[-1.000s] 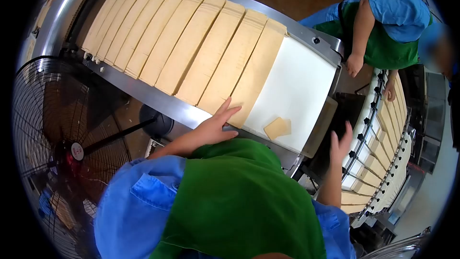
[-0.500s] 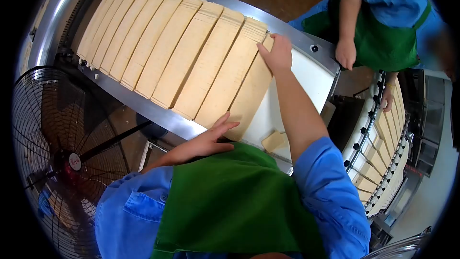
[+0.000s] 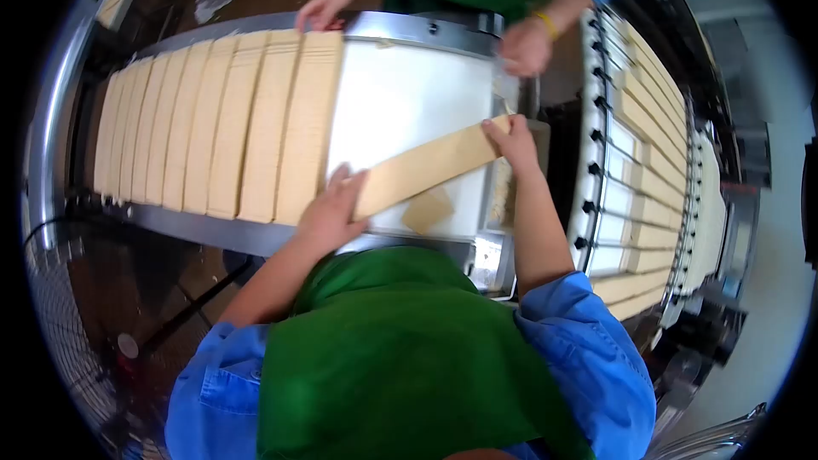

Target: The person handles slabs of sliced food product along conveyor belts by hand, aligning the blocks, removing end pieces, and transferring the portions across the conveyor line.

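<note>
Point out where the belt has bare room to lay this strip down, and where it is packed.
Bare white belt lies between the last lined-up strip and the belt's right end. The held strip, gripped by the left hand and right hand, and a broken piece take up its near part. Left of that, strips lie side by side.

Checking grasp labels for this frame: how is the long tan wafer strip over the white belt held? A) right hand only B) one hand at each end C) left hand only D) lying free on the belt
B: the left hand grips the near end of the long tan wafer strip and the right hand grips the far end, lifting it askew over the white conveyor belt.
</note>
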